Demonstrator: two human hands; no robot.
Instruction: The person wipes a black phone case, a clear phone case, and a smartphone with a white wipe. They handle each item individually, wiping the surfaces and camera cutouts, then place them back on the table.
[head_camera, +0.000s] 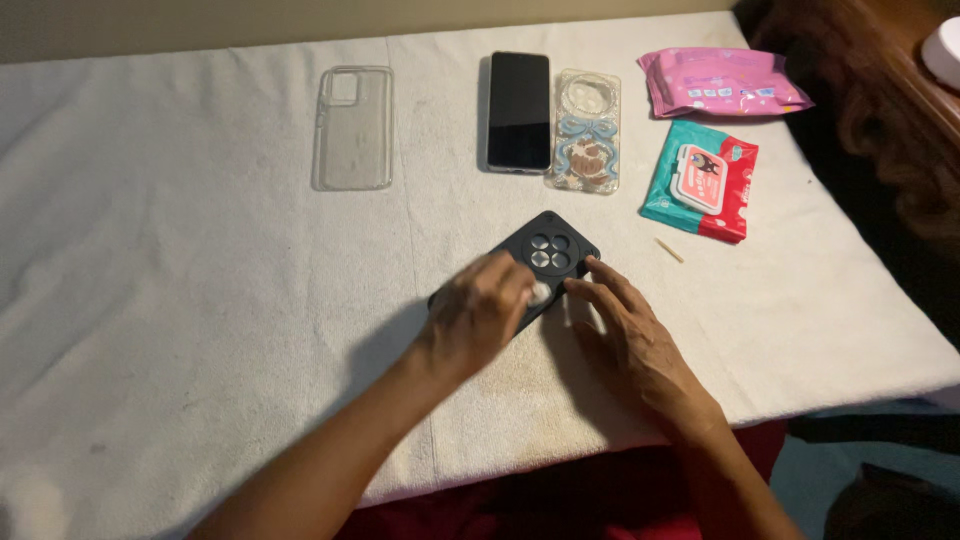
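Fingers (520, 285) of the left hand (480, 315) are curled over a small white wad (541, 292), pressing it on the dark phone (545, 255) mid-desk. Right hand (635, 335) sits at the phone's 4 o'clock, fingers spread flat, tips steadying its edge. Clear case (353, 127) at 10 o'clock, wipe packs (700, 180) at 2 on the white desk (200, 300).

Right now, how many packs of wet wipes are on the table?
2: a pink pack at the far right edge, and a teal and red pack just in front of it.
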